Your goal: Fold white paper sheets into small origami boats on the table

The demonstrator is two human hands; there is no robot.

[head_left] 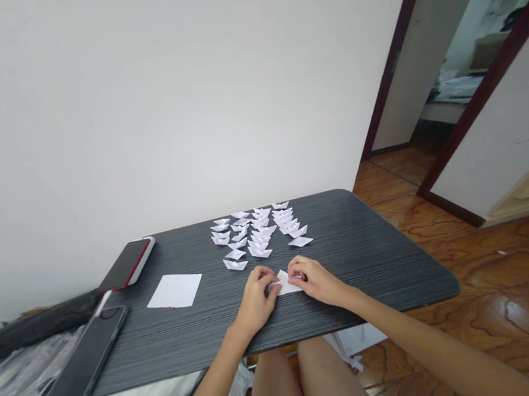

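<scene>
Between my hands, near the table's front edge, is a small folded white paper (285, 283) with a pointed top. My left hand (259, 295) pinches its left end between thumb and fingers. The right end is pinched by my right hand (317, 280), and the fingertips of both hands cover parts of the folds. Beyond them stand several folded paper boats (260, 242) in loose rows. Left of my left hand, a flat white sheet of paper (175, 290) lies on the dark table (355, 257).
A red-edged phone (126, 265) rests on a white object at the table's back left. Another dark phone (86, 357) overlaps the left edge. Plastic wrapping (23, 366) lies beside the table. A white wall (166, 93) rises behind, and a doorway (453, 51) stands at right.
</scene>
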